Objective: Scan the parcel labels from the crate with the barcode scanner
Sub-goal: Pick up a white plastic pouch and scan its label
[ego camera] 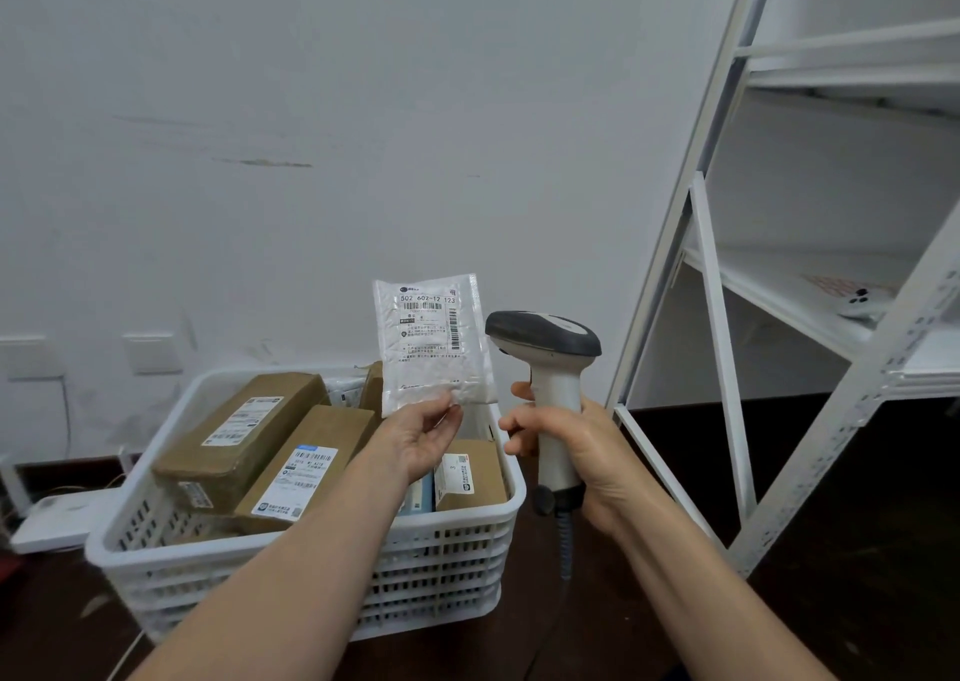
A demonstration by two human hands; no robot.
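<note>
- Two bare forearms reach in from the bottom edge, nearest the camera, above a dark floor [810, 483]
- The left hand [423, 436] is palm up and pinches the lower edge of a white padded parcel [434, 342] between thumb and fingertips, holding it upright above the crate's far right corner with its printed label [430, 324] facing the camera
- The right hand [571, 451] is clenched around the pale handle of the barcode scanner [545, 347], forefinger at the front of the grip; the dark head sits just beside the parcel's right edge, and a coiled cable [565, 540] hangs from the base
- The white slotted crate [431, 566] stands on the floor below the left hand, close to the wall
- Inside it lie several brown cardboard boxes [244, 431] with white labels, tilted against one another; one small box [470, 472] rests in the near right corner
- A white metal shelf rack [727, 275] stands to the right, a phone [862, 303] lying on one shelf
</note>
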